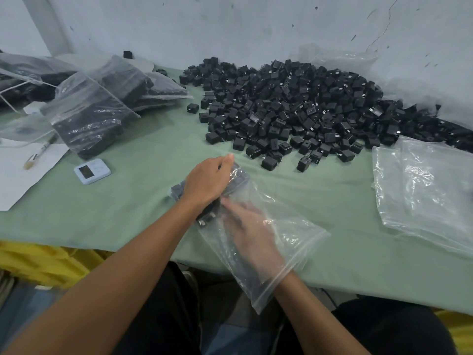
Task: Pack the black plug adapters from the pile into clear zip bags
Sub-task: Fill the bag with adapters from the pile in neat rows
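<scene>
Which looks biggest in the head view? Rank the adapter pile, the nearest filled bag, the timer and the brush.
1. adapter pile, by far the widest.
2. nearest filled bag.
3. timer and brush: not ranked, since the brush is longer but much thinner, so they look about alike.

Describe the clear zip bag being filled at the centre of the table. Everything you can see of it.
The zip bag is thin, clear, crinkled plastic with glossy highlights and a zip strip along its open mouth, which points toward the person and overhangs the table edge. It lies slantwise on the green cloth. Its far end holds some black plug adapters. The left hand grips that end from outside; the right hand is inside, in to the wrist, fingers reaching toward the adapters.
</scene>
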{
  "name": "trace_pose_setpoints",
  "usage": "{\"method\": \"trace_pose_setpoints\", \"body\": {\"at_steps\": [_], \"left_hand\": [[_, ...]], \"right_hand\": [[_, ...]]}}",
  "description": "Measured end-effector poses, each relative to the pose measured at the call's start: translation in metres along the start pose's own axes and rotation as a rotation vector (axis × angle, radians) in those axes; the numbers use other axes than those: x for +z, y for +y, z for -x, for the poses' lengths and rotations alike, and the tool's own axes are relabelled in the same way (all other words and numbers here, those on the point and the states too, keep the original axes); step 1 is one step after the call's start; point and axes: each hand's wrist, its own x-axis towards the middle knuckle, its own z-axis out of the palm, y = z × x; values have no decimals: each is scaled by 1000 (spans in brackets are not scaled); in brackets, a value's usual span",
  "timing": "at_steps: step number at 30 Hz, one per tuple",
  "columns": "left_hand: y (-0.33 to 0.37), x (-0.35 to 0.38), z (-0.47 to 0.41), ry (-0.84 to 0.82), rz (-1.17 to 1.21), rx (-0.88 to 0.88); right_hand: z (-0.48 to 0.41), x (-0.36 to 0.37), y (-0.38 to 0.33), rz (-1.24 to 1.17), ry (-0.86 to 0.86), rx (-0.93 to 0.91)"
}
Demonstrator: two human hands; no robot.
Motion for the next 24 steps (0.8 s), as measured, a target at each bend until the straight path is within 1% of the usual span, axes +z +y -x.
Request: {"method": "trace_pose_setpoints", "body": {"at_steps": [4,6,9,12,13,15,16,18,21,22,24], "left_hand": [[-2,1,-1,8,21,-10],[-4,0,-1,-13,19,9],[-5,-2,-3,-60,3,-10],[-6,-13,-10,-183,80,-57],[-8,-18,-13,-231,73,-62],[-13,-25,-16,-295,-50,-42],[-17,-26,-15,-302,-133,-24],[-22,-23,-7,-262,-251,25],[-23,-14,7,-134,-320,85],[-22,-14,9,-113,-324,81],[-19,-15,9,-126,-340,61]], "right_hand": [[-4,-5,-2,-74,-42,128],[-2,-10,-3,-67,-81,105],[1,-15,-2,22,-120,10],[3,-13,-3,93,-106,-37],[3,-12,-3,110,-101,-45],[3,-11,-1,135,-104,-49],[3,-11,0,141,-106,-53],[4,-9,3,132,-103,-64],[4,-7,3,140,-108,-82],[4,-7,2,162,-112,-91],[5,-7,2,176,-118,-103]]}}
